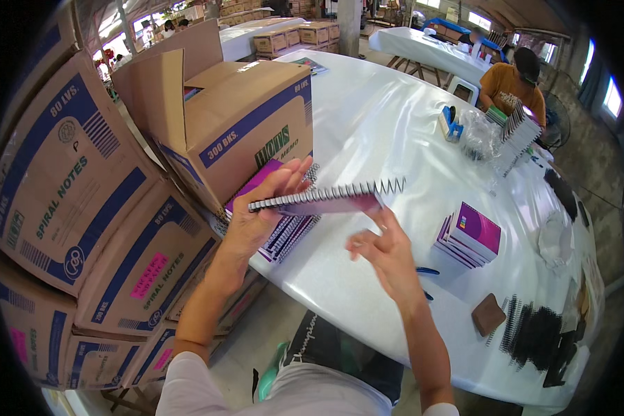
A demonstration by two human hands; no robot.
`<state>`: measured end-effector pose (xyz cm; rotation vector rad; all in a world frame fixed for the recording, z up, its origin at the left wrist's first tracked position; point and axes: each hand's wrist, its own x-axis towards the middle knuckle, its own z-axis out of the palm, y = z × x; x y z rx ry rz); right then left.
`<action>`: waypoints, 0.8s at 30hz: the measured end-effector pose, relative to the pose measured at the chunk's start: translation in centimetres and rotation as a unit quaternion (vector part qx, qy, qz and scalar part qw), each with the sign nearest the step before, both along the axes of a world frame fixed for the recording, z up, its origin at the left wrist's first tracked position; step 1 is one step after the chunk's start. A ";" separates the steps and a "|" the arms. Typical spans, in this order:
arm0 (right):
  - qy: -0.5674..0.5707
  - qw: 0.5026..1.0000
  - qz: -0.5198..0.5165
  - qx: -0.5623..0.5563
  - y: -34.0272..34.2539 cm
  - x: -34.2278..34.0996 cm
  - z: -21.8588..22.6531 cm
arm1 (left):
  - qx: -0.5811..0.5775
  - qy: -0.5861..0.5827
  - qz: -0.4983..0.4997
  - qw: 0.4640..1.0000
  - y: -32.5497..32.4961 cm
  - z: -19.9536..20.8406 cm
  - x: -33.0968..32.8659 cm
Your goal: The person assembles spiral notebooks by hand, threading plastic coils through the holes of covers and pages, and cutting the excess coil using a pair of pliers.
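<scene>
A spiral notebook is held up edge-on over the near edge of the table, its wire coil running along the top side. At its left end my left hand grips it, fingers behind and thumb in front. My right hand pinches the lower right corner, the other fingers loosely curled. Loose turns of the coil stick out past the right end of the pages. Below and behind my left hand lies a pile of purple spiral notebooks, partly hidden by the hand and the held notebook.
An open cardboard carton stands behind the left pile; stacked cartons wall the left side. Right on the white-covered table: purple notebooks, a blue-handled tool, a brown block, black coils. Across sits a co-worker.
</scene>
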<state>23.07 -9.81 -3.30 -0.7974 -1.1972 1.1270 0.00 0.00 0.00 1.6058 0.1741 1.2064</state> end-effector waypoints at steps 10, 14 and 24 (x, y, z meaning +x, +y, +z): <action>-0.401 0.829 -0.164 0.353 8.0 -7.9 3.7 | 0.212 0.301 0.332 0.869 -1.9 5.3 -6.4; -0.382 0.875 -0.155 0.253 4.9 -2.7 1.8 | 0.220 0.522 0.340 0.751 -3.5 2.3 -5.9; -0.445 0.674 -0.511 -0.295 -6.8 29.9 -3.7 | 0.303 0.539 0.372 0.692 -4.4 2.5 -3.8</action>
